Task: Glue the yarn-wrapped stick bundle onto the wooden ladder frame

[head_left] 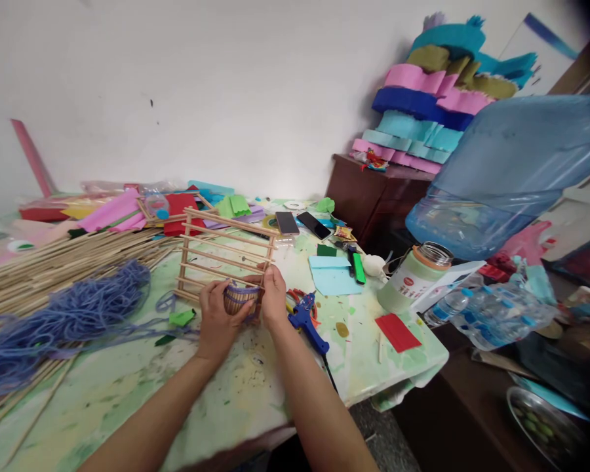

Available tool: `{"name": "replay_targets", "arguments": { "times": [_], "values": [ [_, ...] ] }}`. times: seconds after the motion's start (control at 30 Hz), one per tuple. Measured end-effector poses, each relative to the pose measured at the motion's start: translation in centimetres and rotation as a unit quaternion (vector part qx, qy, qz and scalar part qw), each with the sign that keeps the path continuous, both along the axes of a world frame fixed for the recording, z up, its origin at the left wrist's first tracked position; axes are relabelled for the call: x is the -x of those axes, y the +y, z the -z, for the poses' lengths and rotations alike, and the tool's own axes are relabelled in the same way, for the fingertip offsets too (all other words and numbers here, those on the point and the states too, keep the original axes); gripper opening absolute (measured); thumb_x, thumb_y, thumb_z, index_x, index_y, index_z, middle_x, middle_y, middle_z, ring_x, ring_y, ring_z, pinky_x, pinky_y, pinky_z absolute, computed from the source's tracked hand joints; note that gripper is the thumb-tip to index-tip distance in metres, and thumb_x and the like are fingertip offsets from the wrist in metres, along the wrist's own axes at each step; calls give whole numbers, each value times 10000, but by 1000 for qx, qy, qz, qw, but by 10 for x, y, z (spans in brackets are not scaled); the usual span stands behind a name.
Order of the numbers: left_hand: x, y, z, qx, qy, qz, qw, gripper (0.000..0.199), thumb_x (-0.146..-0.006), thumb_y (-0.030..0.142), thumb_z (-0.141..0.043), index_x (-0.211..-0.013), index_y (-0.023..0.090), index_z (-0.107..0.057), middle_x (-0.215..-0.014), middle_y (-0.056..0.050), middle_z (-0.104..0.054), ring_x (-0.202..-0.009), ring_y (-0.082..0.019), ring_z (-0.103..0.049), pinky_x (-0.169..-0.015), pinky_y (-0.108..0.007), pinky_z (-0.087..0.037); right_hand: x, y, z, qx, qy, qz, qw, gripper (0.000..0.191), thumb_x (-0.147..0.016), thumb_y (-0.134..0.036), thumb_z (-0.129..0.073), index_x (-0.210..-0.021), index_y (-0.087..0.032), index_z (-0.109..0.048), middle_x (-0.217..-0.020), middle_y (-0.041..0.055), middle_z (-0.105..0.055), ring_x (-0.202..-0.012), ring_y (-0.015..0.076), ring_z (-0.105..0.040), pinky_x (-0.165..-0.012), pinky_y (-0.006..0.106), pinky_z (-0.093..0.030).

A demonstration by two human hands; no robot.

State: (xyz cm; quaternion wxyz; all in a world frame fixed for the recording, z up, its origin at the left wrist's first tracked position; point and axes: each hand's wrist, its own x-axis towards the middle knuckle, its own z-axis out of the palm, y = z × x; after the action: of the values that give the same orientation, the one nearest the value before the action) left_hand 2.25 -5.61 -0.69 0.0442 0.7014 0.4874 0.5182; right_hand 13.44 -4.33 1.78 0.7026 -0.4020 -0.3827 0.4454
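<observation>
A small round basket of thin sticks [240, 300], with purple yarn around its rim, is gripped by my left hand [217, 313], fingers behind and thumb across its front. My right hand [274, 293] pinches the right side of a wooden stick frame [221, 248], close beside the basket. The frame stands tilted on the table, with several crossbars between its side sticks. Purple yarn trails left from near the basket to a large tangled heap [98, 301]. Just right of my right wrist lies a blue hot glue gun [305, 321].
Long wooden sticks [73, 259] cover the table's left. Two phones [314, 225], light blue paper [332, 275], a green lighter [358, 269] and red paper [398, 332] lie to the right. A pale green jar [404, 282] stands near the right edge, before a big water bottle [491, 170].
</observation>
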Motion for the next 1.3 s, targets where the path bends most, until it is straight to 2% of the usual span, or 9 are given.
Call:
{"name": "replay_targets", "arguments": {
  "times": [0.17, 0.6, 0.87, 1.3],
  "values": [
    [0, 2, 2, -8, 9, 1, 1000, 484, -752, 372, -616, -1158, 204, -412, -1118, -98, -412, -1108, -285, -428, -969, -494, -384, 0, 1, 1, -3, -8, 7, 1000, 347, -841, -556, -418, -901, -234, -533, -604, -16, -650, -544, 165, -604, -582, 304, -501],
    [2, 10, 9, -58, 24, 31, 998, 557, -711, 302, -674, -1181, 190, -396, -1131, -108, -397, -1081, -273, -435, -940, -473, -397, -1, -2, -3, 10, 34, -27, 999, 339, -817, -556, -457, -893, -231, -513, -595, -23, -645, -493, 155, -585, -546, 288, -487],
    [2, 14, 13, -78, 29, 38, 996, 583, -703, 294, -690, -1181, 176, -379, -1130, -119, -387, -1074, -270, -429, -935, -459, -402, -3, -3, -4, -16, 26, -34, 999, 325, -826, -541, -459, -907, -229, -506, -588, -23, -643, -559, 164, -617, -592, 289, -492],
    [-1, 18, 12, -42, -4, 55, 998, 572, -688, 295, -689, -1155, 181, -378, -1155, -119, -367, -1120, -282, -410, -963, -476, -383, -12, 3, -1, -11, 30, -83, 996, 388, -759, -537, -563, -971, -226, -470, -679, 8, -668, -632, 176, -641, -536, 258, -492]
  ]
}}
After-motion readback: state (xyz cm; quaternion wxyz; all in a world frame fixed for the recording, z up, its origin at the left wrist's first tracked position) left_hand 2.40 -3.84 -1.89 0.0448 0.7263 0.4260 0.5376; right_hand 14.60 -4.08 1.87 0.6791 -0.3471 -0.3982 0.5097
